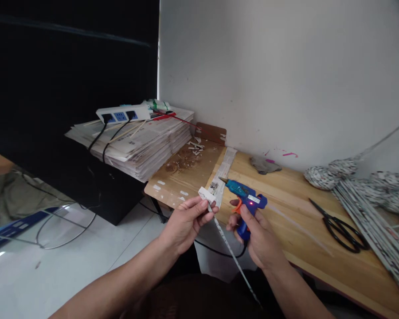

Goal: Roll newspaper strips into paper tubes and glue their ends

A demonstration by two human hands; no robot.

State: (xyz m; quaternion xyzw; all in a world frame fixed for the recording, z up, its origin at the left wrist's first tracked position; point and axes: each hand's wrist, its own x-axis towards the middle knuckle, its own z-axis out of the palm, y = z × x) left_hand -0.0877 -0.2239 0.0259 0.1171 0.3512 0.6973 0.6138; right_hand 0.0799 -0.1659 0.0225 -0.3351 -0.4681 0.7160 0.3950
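My left hand [190, 219] pinches the top of a thin rolled newspaper stick [228, 246], whose flattened white end pokes out above my fingers; the stick slants down to the right between my arms. My right hand [252, 230] is wrapped round the grip of a blue hot glue gun [244, 195] with an orange trigger and a lit red lamp. The gun's nozzle points left toward the stick's end, a short gap away. A black cord hangs from the gun's handle below the table edge.
The wooden table [292, 221] carries black scissors [342, 228], a bundle of rolled paper sticks [372, 221] and woven paper balls [332, 173] at the right. A newspaper stack [142, 141] with a power strip [123, 114] lies left. A newspaper strip [224, 170] crosses the table.
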